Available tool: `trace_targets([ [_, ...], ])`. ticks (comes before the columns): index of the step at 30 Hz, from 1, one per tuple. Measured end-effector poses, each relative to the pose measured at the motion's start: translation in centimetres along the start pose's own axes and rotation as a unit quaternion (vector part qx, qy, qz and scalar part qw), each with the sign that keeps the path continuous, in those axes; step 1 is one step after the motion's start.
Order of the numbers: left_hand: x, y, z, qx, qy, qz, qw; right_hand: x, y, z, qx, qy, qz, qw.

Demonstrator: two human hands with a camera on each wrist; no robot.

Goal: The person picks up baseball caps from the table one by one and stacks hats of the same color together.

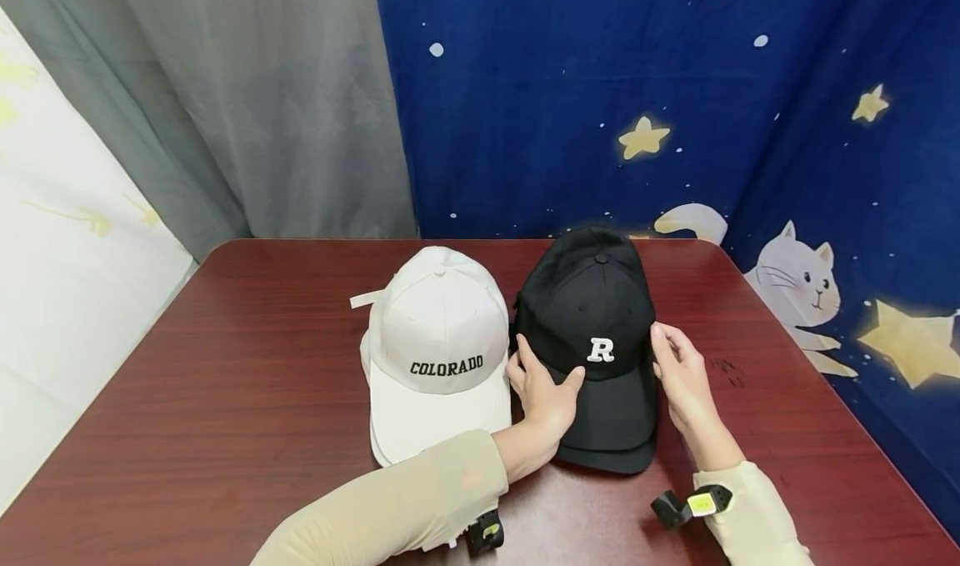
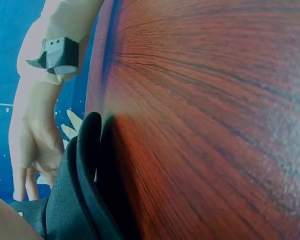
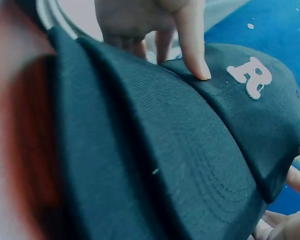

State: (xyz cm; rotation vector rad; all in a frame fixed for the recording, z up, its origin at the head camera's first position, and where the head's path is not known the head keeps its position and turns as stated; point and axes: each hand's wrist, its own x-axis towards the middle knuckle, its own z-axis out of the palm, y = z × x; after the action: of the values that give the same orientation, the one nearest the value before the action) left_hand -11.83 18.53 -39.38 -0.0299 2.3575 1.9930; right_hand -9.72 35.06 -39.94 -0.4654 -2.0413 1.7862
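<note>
A black baseball cap with a white letter R lies on the table, its brim toward me. Two black brim edges show, one beneath the other. My left hand holds the cap's left side, its thumb on the front by the brim seam and its other fingers beyond the side edge. At the cap's right side, my right hand touches the edge with fingertips, its fingers fairly straight. Close on the left lies a white baseball cap lettered COLORADO, with another white layer under its brim.
Both caps rest on a reddish-brown wooden table. Its far edge meets a grey curtain and a blue star-patterned curtain. A white strap sticks out left of the white cap. My left forearm crosses in front of the white brim.
</note>
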Motion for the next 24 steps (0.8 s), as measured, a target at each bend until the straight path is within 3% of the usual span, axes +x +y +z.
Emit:
trace_targets([
  [8,0.2,-0.7,0.3,0.022,0.012,0.016,0.9996,0.9,0.8,0.4,-0.02,0.035,0.023,0.9989],
  [16,0.4,-1.3,1.0,0.048,0.025,0.022,0.9983,0.7,2.0,1.0,-0.085,0.092,-0.019,0.9919],
  [20,0.7,-1.3,0.6,0.058,-0.006,0.047,0.9972,0.6,1.9,0.9,-0.104,0.078,-0.018,0.9914],
  [24,0.5,-1.2,-0.7,0.08,-0.067,0.099,0.9897,0.5,1.2,0.4,-0.099,0.054,-0.025,0.9933],
])
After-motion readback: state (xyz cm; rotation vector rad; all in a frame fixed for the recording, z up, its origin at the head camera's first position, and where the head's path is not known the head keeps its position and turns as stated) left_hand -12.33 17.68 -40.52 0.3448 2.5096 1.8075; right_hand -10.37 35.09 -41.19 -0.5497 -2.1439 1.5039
